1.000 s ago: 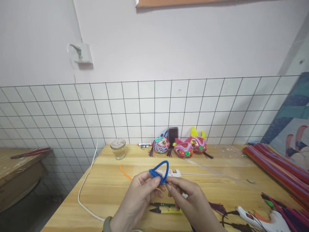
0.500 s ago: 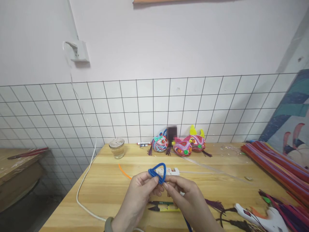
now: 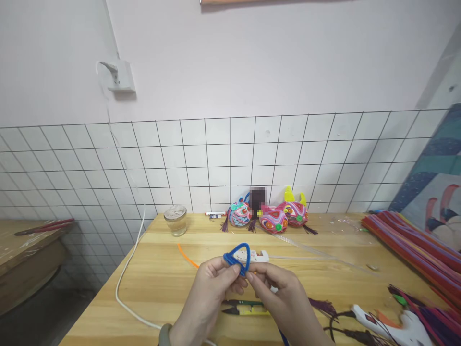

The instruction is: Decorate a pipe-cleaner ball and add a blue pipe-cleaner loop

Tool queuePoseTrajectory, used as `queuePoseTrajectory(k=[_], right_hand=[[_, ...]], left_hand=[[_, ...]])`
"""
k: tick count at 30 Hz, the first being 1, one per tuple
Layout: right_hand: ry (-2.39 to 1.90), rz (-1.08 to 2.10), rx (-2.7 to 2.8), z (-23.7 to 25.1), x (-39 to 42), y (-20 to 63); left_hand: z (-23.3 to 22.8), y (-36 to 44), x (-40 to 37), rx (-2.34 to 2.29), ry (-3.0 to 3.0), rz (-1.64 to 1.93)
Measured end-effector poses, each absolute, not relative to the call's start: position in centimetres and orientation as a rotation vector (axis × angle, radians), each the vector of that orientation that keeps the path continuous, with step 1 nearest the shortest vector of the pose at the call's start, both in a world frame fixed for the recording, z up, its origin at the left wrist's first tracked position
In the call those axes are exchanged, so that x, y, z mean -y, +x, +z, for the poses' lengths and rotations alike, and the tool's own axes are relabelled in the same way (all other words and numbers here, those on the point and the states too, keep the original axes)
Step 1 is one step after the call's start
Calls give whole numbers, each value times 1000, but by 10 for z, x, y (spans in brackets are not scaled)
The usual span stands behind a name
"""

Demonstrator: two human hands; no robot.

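Note:
A blue pipe cleaner (image 3: 248,252), bent into a pointed loop, is held up over the table between both hands. My left hand (image 3: 216,283) pinches the loop's lower left side between thumb and fingers. At the loop's lower right corner, my right hand (image 3: 277,288) closes thumb and forefinger on the same pipe cleaner. A blue length of it hangs below the right hand. Behind the loop lies a white object with a patterned body (image 3: 257,256), partly covered. Beneath the hands are thread snips (image 3: 248,311) with yellow and green handles, partly hidden by my right hand.
Colourful fish-like figures (image 3: 273,220) stand by the tiled wall. A lidded glass jar (image 3: 175,221) is at the back left, near an orange pipe cleaner (image 3: 188,255). A white glue gun (image 3: 392,327) and bundled pipe cleaners (image 3: 414,245) occupy the right. A white cable (image 3: 120,298) runs down the left.
The whole view has shifted slightly. Both hands keep their pinch on the blue pipe cleaner, and the loop looks nearly the same.

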State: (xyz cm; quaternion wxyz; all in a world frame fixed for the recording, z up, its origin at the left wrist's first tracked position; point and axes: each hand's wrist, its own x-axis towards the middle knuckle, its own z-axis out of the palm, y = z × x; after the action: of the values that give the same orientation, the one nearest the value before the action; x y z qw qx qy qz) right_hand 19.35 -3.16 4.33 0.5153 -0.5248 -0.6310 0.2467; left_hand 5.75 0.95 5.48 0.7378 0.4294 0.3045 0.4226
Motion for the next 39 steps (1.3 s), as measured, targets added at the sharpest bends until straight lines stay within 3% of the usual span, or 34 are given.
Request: queuePoseTrajectory(k=[39], right_hand=[[-1329, 446, 1592, 40, 30, 197]], left_hand=[[55, 58, -9, -642, 873, 907]])
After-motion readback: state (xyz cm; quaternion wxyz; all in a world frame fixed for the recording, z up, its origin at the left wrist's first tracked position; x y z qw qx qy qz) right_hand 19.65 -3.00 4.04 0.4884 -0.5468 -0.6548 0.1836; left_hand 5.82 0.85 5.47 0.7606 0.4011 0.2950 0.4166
